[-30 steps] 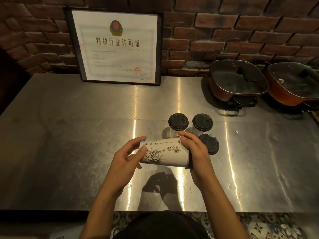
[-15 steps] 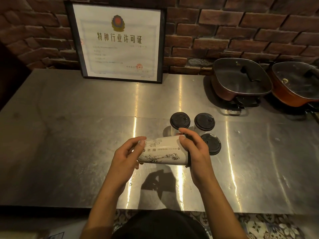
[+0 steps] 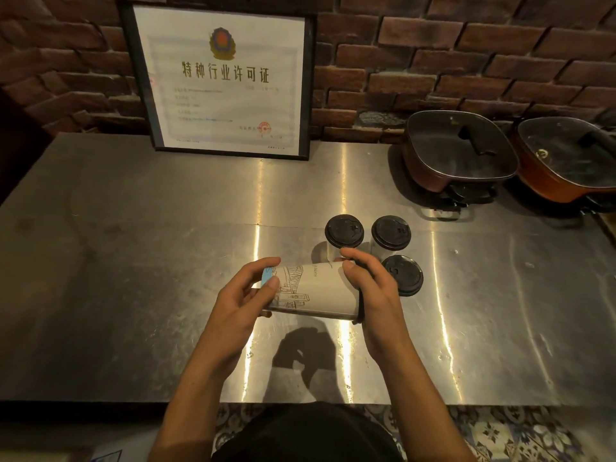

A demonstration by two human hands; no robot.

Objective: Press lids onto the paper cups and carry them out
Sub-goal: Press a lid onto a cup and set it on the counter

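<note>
Frame ctr, my left hand [image 3: 245, 301] fingers curled round base of printed paper cup [image 3: 311, 291] held sideways, my right hand [image 3: 371, 295] gripping its lidded rim end, 3 black-lidded cups [image 3: 344, 231] standing just behind on steel counter [image 3: 133, 261].

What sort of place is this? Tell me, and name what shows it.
Probably a café or small eatery: paper cups with black lids, a framed licence against the brick wall, two lidded electric pans on a steel counter.
</note>
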